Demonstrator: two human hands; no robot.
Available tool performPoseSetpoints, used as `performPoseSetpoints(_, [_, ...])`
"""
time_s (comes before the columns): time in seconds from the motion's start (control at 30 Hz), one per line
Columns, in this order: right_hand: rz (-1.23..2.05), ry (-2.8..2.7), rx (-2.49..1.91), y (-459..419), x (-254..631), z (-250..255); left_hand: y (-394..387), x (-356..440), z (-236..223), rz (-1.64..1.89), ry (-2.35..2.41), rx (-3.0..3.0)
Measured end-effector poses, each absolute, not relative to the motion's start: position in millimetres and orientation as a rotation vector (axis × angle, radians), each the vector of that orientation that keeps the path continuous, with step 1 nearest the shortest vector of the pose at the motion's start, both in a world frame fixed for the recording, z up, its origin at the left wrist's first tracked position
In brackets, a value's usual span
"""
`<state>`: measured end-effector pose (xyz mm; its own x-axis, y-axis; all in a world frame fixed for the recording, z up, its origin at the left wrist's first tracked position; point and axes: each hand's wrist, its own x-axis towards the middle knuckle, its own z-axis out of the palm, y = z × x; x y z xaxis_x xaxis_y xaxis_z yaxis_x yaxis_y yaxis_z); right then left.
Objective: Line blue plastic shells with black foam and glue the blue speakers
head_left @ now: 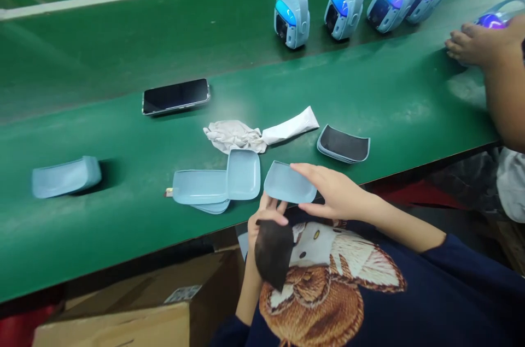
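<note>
One pale blue panel [287,183], curved and smooth on its upper face, is held just below and right of the frame's centre. Two bare hands are on it: the right hand [336,194] has its thumb and fingers spread around the panel's right end, clamped on opposite edges, while the left hand [262,216] reaches its fingertips to the lower left edge. That left hand also pinches one dark piece [274,254], which hangs over the shirt.

Just left of the held panel lie at least three overlapping blue panels [200,186], one of them squarer and on top. To its upper right sits one stack of black-faced panels [344,143]; its layers are too thin to count. Above centre are one crumpled white wrapping [233,135] and one white tube [289,127], touching. One phone [176,97] lies further up and left, and one more blue stack [65,176] at the far left, its count unclear.

Four handled blue devices [292,13] with lit tops stand at upper right; a fifth is partly hidden under a co-worker's hand [484,43] at the right edge.
</note>
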<state>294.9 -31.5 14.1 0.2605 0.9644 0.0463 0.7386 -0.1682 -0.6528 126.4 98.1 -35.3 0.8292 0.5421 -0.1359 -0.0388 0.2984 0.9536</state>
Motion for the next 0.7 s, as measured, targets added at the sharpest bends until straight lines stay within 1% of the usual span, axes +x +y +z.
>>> performPoseSetpoints(0.17, [0.443,-1.667,-2.091,-28,302,9,98,104,-16,0.512,0.869,1.258])
performPoseSetpoints(0.4, [0.459,-1.332,-1.682,-36,282,48,101,107,-9,0.487,0.977,1.526])
performPoseSetpoints(0.47, [0.513,-1.295,-1.679,-36,274,52,99,113,-12,0.542,1.009,1.434])
performPoseSetpoints(0.57, [0.733,-1.179,-1.687,-34,262,46,93,118,-18,0.570,1.001,1.212])
performPoseSetpoints(0.63, [0.843,-1.017,-1.624,-31,256,38,87,120,-21,0.529,0.917,1.156])
performPoseSetpoints(0.7, [0.853,-0.804,-1.529,-26,256,31,81,120,-23,0.436,0.800,1.162])
